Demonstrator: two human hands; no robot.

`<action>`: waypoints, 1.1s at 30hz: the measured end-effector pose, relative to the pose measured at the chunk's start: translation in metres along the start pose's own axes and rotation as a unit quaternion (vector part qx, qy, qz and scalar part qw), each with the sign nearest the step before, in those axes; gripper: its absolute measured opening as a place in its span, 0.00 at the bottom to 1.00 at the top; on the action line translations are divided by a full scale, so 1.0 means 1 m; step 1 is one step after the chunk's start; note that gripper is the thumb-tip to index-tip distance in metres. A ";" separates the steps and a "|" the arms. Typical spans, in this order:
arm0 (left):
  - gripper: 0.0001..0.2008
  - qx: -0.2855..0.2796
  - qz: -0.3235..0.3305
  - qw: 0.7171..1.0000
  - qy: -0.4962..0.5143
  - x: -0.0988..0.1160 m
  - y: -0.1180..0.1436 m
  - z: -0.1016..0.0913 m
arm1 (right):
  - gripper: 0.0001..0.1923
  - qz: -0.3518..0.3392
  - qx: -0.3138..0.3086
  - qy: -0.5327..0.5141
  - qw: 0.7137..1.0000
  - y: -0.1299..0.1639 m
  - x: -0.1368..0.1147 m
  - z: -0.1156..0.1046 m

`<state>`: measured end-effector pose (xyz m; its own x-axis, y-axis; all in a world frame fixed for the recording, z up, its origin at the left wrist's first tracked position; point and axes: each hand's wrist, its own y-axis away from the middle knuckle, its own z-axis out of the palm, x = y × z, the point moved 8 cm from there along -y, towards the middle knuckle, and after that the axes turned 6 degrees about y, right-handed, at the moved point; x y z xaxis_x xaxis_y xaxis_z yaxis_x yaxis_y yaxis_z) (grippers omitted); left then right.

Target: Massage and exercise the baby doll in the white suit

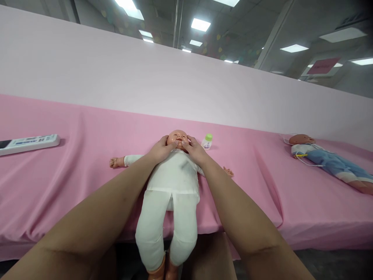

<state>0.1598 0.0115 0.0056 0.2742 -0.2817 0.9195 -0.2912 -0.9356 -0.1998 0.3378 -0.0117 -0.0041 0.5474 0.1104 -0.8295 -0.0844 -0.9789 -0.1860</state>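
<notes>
Thumbs are pressed to the lower face of the doll (171, 175), one from each side, with the fingers of both hands spread along the cheeks and jaw. The left hand (161, 149) is laid against the doll's left-of-picture cheek and the right hand (194, 149) against the other; neither hand is closed around anything, and both are held open and flat on the head. The doll is laid on its back on the pink cloth (72, 167), head away from the camera, dressed in white, arms stretched out to the sides and legs hung over the near edge. A small bottle (207, 141) with a green cap is stood just beside the head, near the right hand. A white remote (27, 143) is seen well apart at the left on the cloth. A second doll (329, 161), in blue trousers, is laid far to the right, with a thin cord looped beside it.
</notes>
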 end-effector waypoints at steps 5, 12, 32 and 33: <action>0.34 -0.003 0.006 1.000 0.003 0.000 -0.001 0.001 | 0.46 0.002 0.000 -0.001 1.000 0.000 0.000 0.000; 0.34 0.001 0.000 1.000 0.004 0.000 0.000 0.000 | 0.46 0.000 -0.002 -0.001 1.000 0.000 0.000 0.001; 0.33 0.002 -0.002 1.000 0.006 0.004 0.002 0.000 | 0.45 0.000 0.000 0.000 1.000 0.001 -0.001 0.000; 0.33 0.003 -0.005 1.000 0.004 0.004 0.002 0.000 | 0.45 0.001 0.001 0.002 1.000 0.001 -0.001 0.000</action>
<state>0.1601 0.0088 0.0087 0.2691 -0.2709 0.9243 -0.2837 -0.9393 -0.1927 0.3373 -0.0130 -0.0029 0.5498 0.1069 -0.8284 -0.0882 -0.9788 -0.1848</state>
